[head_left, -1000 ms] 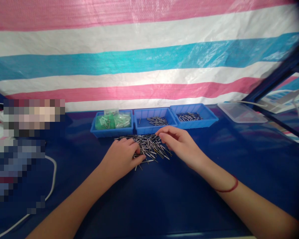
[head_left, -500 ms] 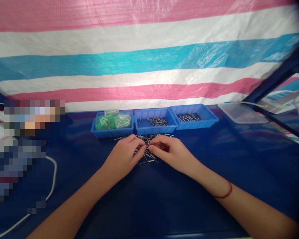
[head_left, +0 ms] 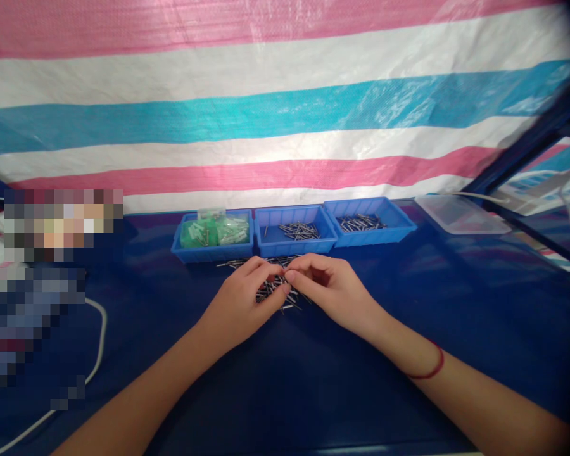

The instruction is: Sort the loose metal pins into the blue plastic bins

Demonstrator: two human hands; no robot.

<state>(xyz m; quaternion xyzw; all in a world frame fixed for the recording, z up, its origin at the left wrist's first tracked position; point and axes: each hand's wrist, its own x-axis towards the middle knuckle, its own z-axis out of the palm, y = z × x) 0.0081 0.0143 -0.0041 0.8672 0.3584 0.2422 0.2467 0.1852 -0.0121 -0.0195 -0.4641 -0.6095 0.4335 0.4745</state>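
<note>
A loose pile of thin metal rods [head_left: 273, 292], some with a thicker pale section, lies on the dark blue table under my fingers. My left hand [head_left: 240, 294] is over the pile's left side, its thumb and index finger apart, close to the right fingertips. Over the right side, my right hand [head_left: 335, 288] has thumb and index finger pinched together. Whatever is between those fingertips is too small and hidden to make out. Behind the pile, a middle blue bin [head_left: 294, 247] and a right blue bin [head_left: 377, 237] hold similar rods.
A left blue bin [head_left: 211, 254] contains green and clear bags of small parts. A translucent plastic lid [head_left: 460, 215] lies at the back right. A white cable [head_left: 103, 329] curves along the left, by a blurred-out area. A striped sheet [head_left: 285, 114] hangs behind the table.
My left thumb and index finger have parted from a pinch and moved right to the right fingertips. My right hand stays pinched, with only a slight shift.
</note>
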